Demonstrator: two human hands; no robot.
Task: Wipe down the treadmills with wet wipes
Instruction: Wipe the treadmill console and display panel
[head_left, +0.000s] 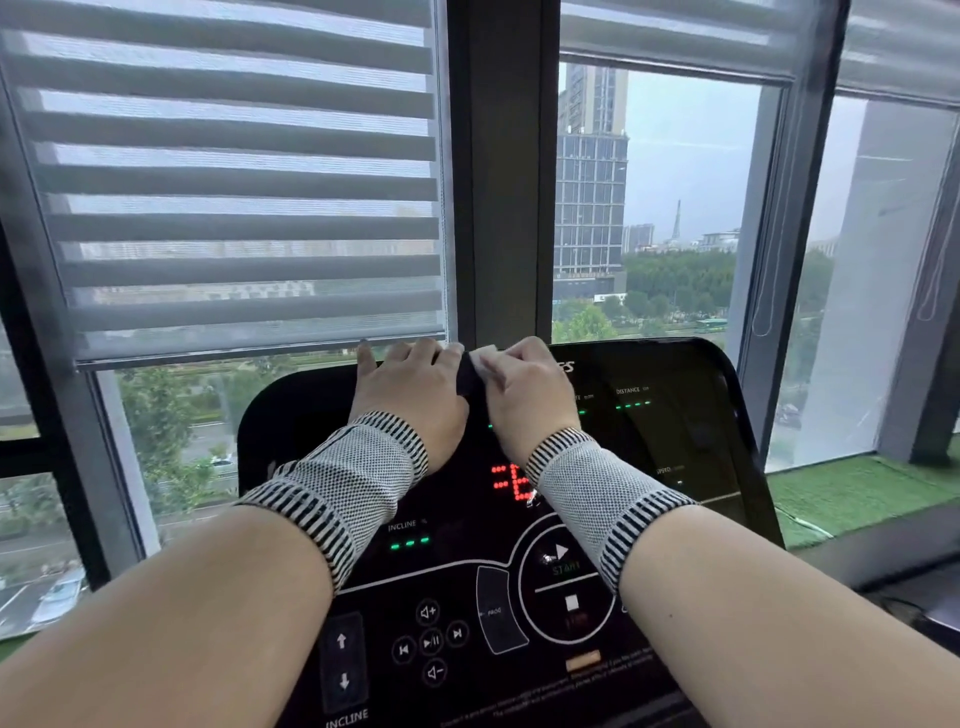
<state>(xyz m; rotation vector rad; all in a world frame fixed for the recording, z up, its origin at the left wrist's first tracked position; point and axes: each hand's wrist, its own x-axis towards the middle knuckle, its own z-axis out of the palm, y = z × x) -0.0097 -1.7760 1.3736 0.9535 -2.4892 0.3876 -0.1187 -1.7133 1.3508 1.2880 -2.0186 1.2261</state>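
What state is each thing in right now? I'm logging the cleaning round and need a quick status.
Treadmill console: powered on, red digits and green indicators lit.
Wet wipe: held at the console's top edge, between both hands.
Left hand: at the top edge, on the wipe's left end.
Right hand: fingers curled on the wipe.
Left blind: lowered most of the way.
Right blind: raised high.

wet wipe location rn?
Head view, upper centre: the wet wipe sits at the treadmill console top edge, between the left hand and right hand.
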